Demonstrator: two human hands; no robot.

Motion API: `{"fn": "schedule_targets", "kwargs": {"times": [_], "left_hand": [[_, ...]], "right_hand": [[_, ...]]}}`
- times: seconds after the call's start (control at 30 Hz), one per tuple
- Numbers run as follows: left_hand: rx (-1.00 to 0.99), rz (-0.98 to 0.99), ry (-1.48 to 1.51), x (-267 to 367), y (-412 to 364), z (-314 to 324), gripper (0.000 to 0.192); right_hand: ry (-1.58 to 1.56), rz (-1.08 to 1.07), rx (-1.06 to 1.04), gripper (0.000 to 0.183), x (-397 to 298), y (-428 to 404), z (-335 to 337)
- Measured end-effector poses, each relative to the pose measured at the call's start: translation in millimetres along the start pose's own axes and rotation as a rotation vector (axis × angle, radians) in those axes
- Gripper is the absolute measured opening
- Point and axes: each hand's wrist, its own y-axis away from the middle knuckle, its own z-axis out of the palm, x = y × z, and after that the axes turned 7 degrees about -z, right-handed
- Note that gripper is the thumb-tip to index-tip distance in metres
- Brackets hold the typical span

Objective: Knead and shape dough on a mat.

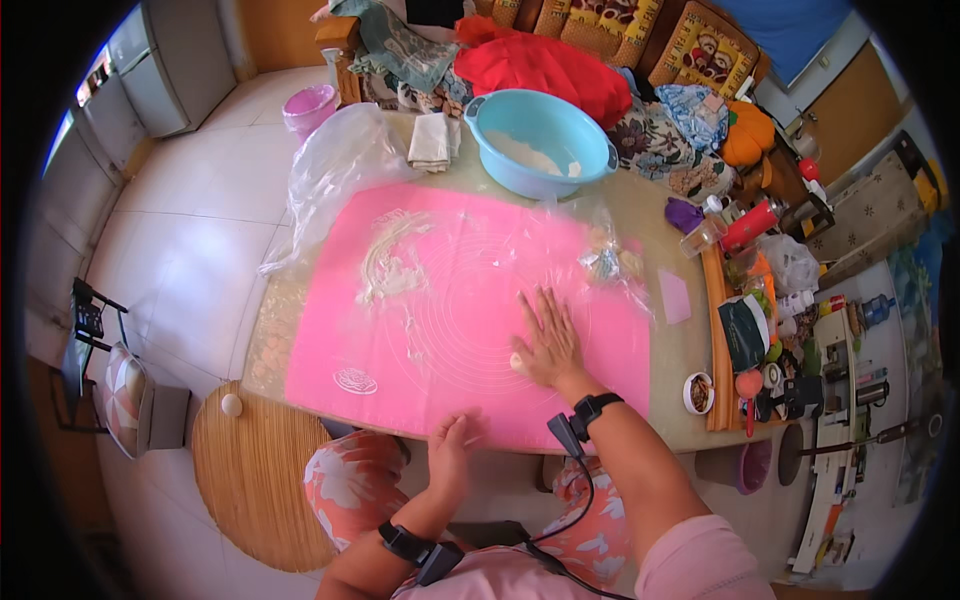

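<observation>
My right hand lies palm down with fingers spread on the pink silicone baking mat. A small pale lump, apparently dough, shows at the edge of its palm; the rest is hidden under the hand. Over the mat's front edge is my left hand, blurred, its fingers bent and nothing visible in them. White flour is smeared across the mat's left part. On its far right side sits a clear plastic bag with small contents I cannot make out.
A blue plastic basin holding flour stands at the table's far edge, beside folded cloth and a crumpled plastic bag. To the right are a small white bowl and a crowded wooden tray. A round woven stool bears an egg.
</observation>
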Motion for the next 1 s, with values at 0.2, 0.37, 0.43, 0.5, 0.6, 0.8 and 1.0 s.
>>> {"fn": "schedule_targets", "kwargs": {"times": [0.2,0.37,0.43,0.5,0.6,0.8,1.0], "left_hand": [[-0.130,0.017,-0.070,-14.9,2.7,18.2,0.023],[-0.107,0.154,-0.232,-43.6,-5.6,4.1,0.027],[-0.150,0.258,-0.410,-55.6,-11.6,19.7,0.030],[-0.405,0.286,-0.402,-61.8,-9.9,34.3,0.031],[-0.399,-0.009,-0.382,-61.9,-19.3,41.2,0.032],[-0.167,-0.016,-0.523,-70.8,-41.0,45.2,0.034],[-0.057,-0.090,-0.723,-72.3,-56.5,48.6,0.036]], "right_hand": [[0.132,0.113,0.130,0.065,14.1,-5.2,8.1],[-0.126,-0.031,-0.312,0.041,-44.7,59.7,-32.2],[-0.408,0.042,-0.033,0.036,-39.1,71.5,-37.3],[-0.721,0.106,0.230,0.032,-32.2,74.3,-37.9],[-0.870,0.372,0.115,0.026,-15.6,68.3,-43.3],[-0.077,0.245,0.155,0.020,-14.8,51.1,-1.2],[-0.009,0.113,0.317,0.022,-0.3,46.0,11.3]]}}
